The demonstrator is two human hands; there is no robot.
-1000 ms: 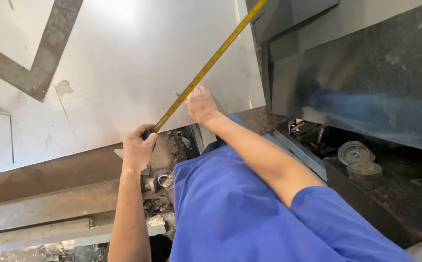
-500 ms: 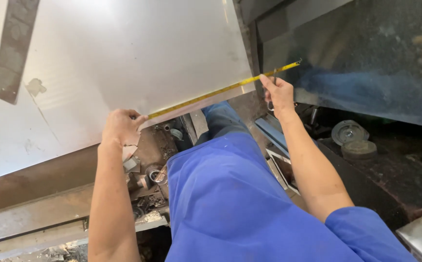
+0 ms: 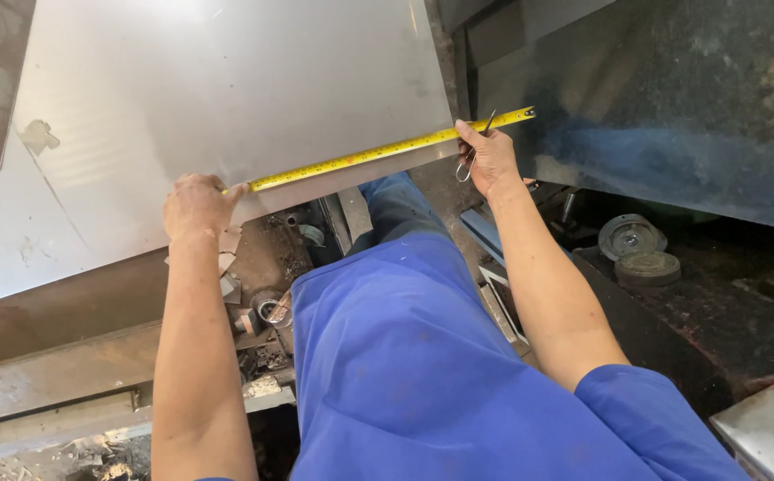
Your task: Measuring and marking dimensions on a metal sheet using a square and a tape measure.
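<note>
— What's that yellow tape measure (image 3: 387, 151) lying on?

— Along the near edge of the metal sheet (image 3: 227, 89), running left to right. The left hand (image 3: 195, 207) is curled shut over the tape's left end.

— And the other?

— The right hand (image 3: 492, 160) pinches the tape near its right end, at the sheet's corner, with a thin metal scriber (image 3: 476, 147) tucked in its fingers.

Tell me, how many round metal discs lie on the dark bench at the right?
2. One disc lies farther back, tilted; the other disc sits flat just in front of it, touching or overlapping. More may be hidden in the dark clutter.
</note>
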